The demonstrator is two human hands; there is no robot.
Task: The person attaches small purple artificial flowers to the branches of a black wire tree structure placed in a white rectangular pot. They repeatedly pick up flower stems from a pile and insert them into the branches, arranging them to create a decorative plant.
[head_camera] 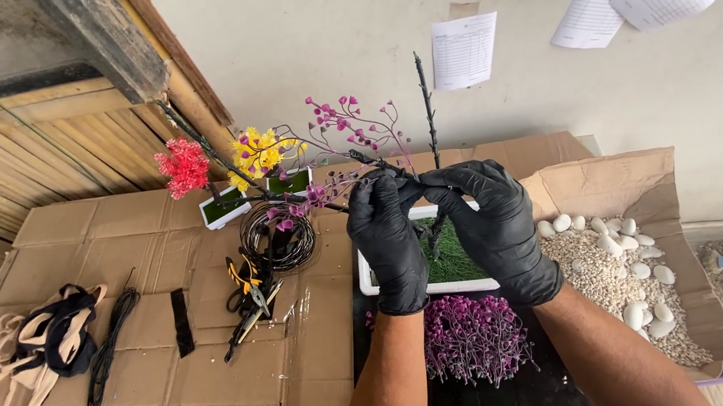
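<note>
A white rectangular planter [371,280] sits on the cardboard-covered table [168,375], filled with green artificial grass [454,261]. Above it, both black-gloved hands meet around a dark artificial branch [427,107]. The left hand [389,237] has its grip closed on the branch where a sprig with small magenta blossoms [350,124] forks off to the left; the right hand [497,226] pinches the same stem just beside it, fingertips touching the left hand's. The bare main twig stands nearly upright, its long axis vertical and its tip pointing up against the wall; it seems to rise from the grass, though the hands hide the base.

To the right, an open cardboard box [612,185] holds small gravel [602,277] and larger white pebbles [621,245]. A heap of purple blossom sprigs [475,339] lies in front of the planter. Further back stand two smaller white planters with a red flower [184,167] and yellow flowers [261,151]. A coil of black wire [276,235], pliers [246,282] and a beige strap bundle [35,352] lie on the cardboard. Printed papers [465,51] are taped to the pale wall behind.
</note>
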